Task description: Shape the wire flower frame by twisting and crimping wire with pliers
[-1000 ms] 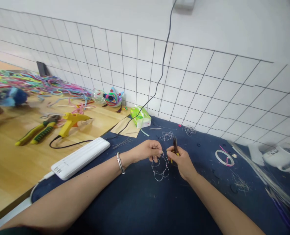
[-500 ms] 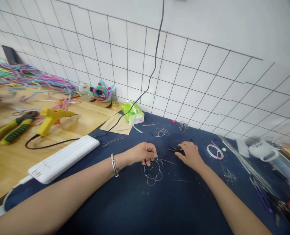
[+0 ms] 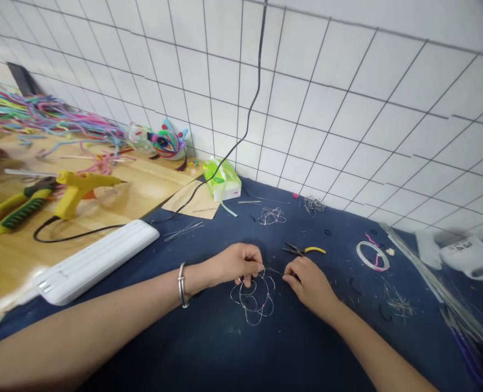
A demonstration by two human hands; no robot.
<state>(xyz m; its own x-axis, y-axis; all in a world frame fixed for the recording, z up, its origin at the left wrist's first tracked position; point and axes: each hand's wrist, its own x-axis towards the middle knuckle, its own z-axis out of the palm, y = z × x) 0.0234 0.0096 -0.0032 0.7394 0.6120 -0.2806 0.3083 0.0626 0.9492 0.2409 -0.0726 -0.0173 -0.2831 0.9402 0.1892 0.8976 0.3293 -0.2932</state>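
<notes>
My left hand (image 3: pixel 237 263) is closed, pinching the top of a looped thin wire shape (image 3: pixel 254 298) that lies on the dark blue cloth (image 3: pixel 266 348). A metal bangle sits on that wrist. My right hand (image 3: pixel 309 280) is closed just to the right, its fingertips pinching a straight wire end that runs toward my left fingers. Small yellow-handled pliers (image 3: pixel 304 250) lie on the cloth just beyond my right hand, untouched.
A white power strip (image 3: pixel 98 260) lies at the cloth's left edge. On the wooden table stand a yellow glue gun (image 3: pixel 80 190), green-yellow pliers (image 3: pixel 14 209) and coloured pipe cleaners (image 3: pixel 49 122). A tape roll (image 3: pixel 372 256), wire scraps, a green tissue pack (image 3: pixel 224 185) and a mug (image 3: pixel 472 256) are nearby.
My right hand has put the pliers down on the cloth and come back to the wire, pinching its loose end. My left hand has kept hold of the wire shape.
</notes>
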